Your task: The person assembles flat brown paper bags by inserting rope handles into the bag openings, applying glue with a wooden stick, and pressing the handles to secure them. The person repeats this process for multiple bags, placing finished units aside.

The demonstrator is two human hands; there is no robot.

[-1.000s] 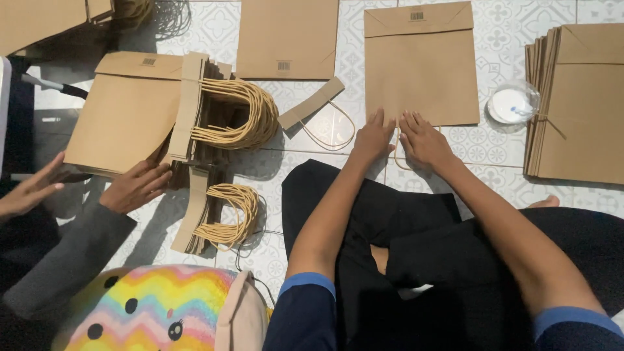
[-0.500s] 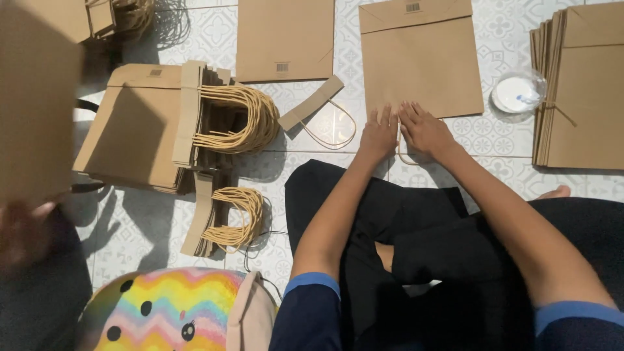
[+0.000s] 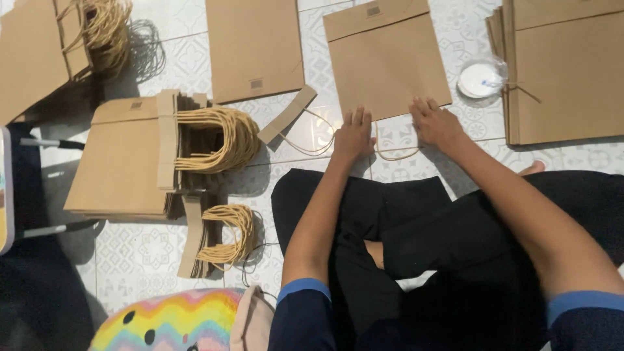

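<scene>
My left hand (image 3: 354, 135) lies palm down on the white patterned floor tiles (image 3: 149, 250), fingers stretched flat and together, fingertips touching the bottom edge of the flat brown paper bag (image 3: 385, 60) in front of me. My right hand (image 3: 437, 123) lies at three o'clock from it, fingers spread and flat, pressing the same edge near the bag's lower right corner. Neither hand grips anything. A thin loop of tan twisted-paper cord (image 3: 398, 151) lies on the tiles between my hands, partly under the left one.

The bag has a folded band across its top with a small dark rectangular label (image 3: 372, 11) at twelve o'clock. At nine o'clock from it lies a second flat brown bag (image 3: 255, 49), with a small grey label (image 3: 257, 83) near its lower edge. Just below that, a brown cardboard strip with a cord handle (image 3: 287, 115) lies slanted, close to my left hand.

Farther at nine o'clock sits a stack of brown bags under a bundle of strips with looped tan handles (image 3: 218, 138); a smaller bundle of handles (image 3: 224, 237) lies at six o'clock from it. At three o'clock from my right hand stands a small round clear tub with a white inside (image 3: 481, 78), touching a pile of brown bags (image 3: 565, 71) tied with cord. At seven o'clock, near my left sleeve, is a rainbow-striped cushion with black dots (image 3: 169, 322).
</scene>
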